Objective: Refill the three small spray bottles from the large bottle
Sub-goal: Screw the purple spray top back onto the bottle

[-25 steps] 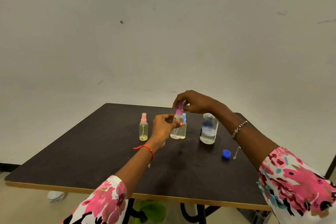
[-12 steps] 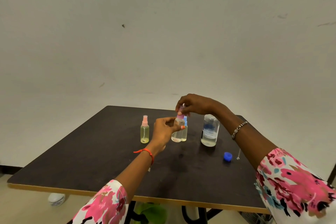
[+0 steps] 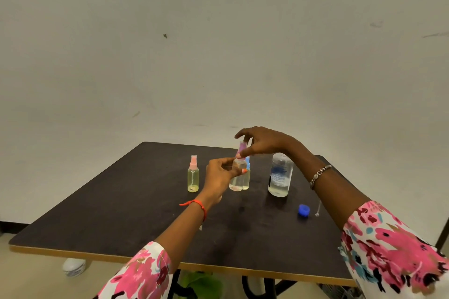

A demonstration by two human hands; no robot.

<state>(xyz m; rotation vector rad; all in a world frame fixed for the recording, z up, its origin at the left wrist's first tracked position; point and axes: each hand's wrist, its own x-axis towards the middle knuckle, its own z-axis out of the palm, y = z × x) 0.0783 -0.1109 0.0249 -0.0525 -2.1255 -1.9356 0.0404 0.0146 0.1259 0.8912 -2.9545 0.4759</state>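
The purple bottle (image 3: 236,178) is held upright on the table (image 3: 121,213), gripped at its shoulder by the left hand (image 3: 222,173). Its cap (image 3: 242,147) is pinched by the right hand (image 3: 263,143). The large bottle (image 3: 280,175) is located at its 3 o'clock, uncapped, and the pink bottle (image 3: 193,175) at 9 o'clock.

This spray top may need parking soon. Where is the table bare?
Bare: the wide near stretch of the table, and left of the pink-topped spray bottle. Crowded: the row from there to the large bottle, where the left hand and right hand hold the purple-topped spray bottle; also around the blue cap.
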